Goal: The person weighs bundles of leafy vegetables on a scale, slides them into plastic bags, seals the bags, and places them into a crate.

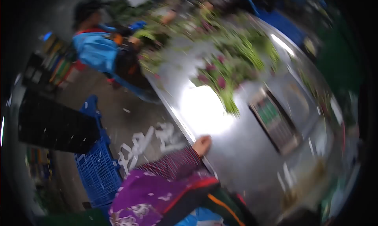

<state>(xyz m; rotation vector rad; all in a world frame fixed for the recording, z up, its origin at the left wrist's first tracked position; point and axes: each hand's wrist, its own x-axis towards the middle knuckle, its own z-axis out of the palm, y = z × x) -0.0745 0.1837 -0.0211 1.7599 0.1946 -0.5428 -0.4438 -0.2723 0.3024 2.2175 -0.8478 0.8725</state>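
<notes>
The left hand (201, 145) is at the side edge of the shiny metal desk (240, 151), near a very bright patch of light; its fingers (206, 139) look curled in, but they are too blurry to tell how far open they are or if they hold anything; the right hand does not show. The closest bunch of leafy greens (226, 88) lies on the desk past the bright patch, apart from the fingers; a loose heap of greens (242, 48) lies behind it, near a co-worker (94, 48) in blue.

To handle the bunch well, it seems best to hold it low on the stems, with a soft grip; the leaves look thin and may tear if squeezed; keeping all the stems pointing one way should keep it neat; the smooth desk may let it slide, so a steady hand would help.

The stems are long, thin and light green; the leaves are floppy, with some purple bits; what looks like a weighing scale (275, 123) is hard and boxy, with a green panel; the sleeve (177, 163) is dark and speckled; on the floor lie thin, curly white strips (138, 145), beside a blue plastic crate (96, 171) full of little square holes.
</notes>
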